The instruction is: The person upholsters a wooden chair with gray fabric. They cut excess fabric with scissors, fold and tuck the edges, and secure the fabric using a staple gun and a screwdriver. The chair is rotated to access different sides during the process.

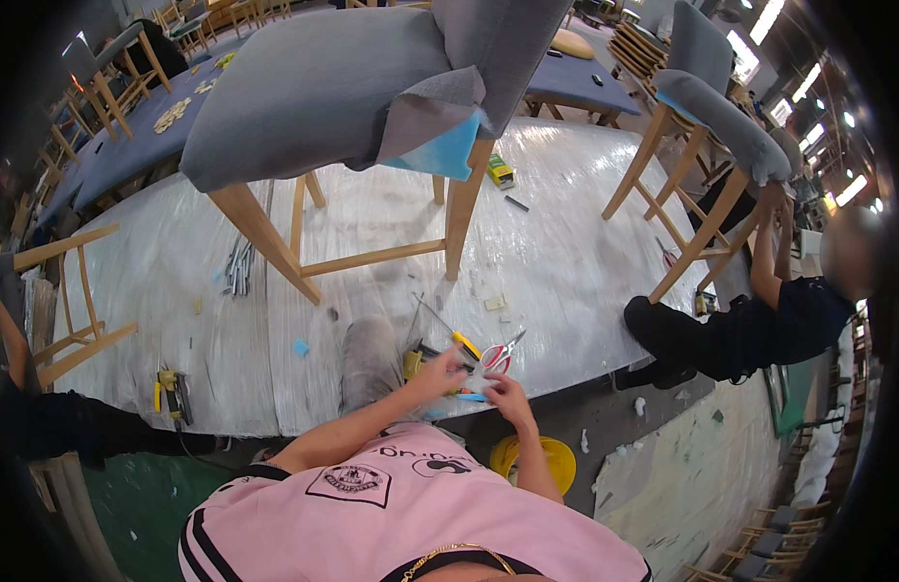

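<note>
Near the plastic-wrapped worktable's [566,218] front edge, the left hand [444,372] and right hand [509,398] meet at a small whitish piece [478,379], grasped or not I cannot tell; steady fingertip work well clear of the red-handled scissors' [496,361] blades seems wisest.

1) Upper centre: chair [304,97], plain grey, with light-brown legs [262,241]
2) Beneath its folded cloth [425,105]: padding [444,146], bright blue
3) Lower centre: scissors [508,351], red-handled; bucket [561,466], yellow
4) Bottom: the person's shirt [304,529], pink, with black stripes [203,545]
5) Lower left: tool [173,394], yellow and black
</note>
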`<state>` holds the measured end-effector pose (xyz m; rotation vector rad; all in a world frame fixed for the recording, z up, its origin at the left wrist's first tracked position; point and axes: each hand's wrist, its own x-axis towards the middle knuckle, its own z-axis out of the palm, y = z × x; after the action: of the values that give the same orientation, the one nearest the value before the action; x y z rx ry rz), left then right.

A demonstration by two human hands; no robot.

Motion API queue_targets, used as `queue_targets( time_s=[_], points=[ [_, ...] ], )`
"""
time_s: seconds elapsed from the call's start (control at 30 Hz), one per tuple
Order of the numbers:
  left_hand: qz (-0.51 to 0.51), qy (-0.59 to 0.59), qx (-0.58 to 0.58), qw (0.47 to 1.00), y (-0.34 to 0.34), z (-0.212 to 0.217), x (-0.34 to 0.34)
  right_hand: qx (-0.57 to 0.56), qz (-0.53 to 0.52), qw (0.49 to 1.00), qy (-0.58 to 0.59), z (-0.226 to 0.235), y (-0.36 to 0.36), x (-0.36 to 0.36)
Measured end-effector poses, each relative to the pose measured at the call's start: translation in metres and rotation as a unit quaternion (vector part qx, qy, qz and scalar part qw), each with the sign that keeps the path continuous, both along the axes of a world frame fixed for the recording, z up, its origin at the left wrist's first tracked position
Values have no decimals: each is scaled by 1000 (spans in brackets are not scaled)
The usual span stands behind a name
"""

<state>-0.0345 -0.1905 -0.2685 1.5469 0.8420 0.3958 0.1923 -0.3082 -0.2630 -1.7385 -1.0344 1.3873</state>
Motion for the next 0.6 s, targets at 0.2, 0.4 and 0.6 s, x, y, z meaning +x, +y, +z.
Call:
queue_targets(
  time_s=[0.2,0.4,0.6],
  points=[
    [322,-104,576,744,125,279,6,-130,-76,893,-425,-107,-163,98],
    [229,-99,551,796,197,385,13,-123,-231,960,-99,-88,-124,88],
    [152,-65,605,779,176,331,27,100,-123,985,-61,50,75,31]
  ],
)
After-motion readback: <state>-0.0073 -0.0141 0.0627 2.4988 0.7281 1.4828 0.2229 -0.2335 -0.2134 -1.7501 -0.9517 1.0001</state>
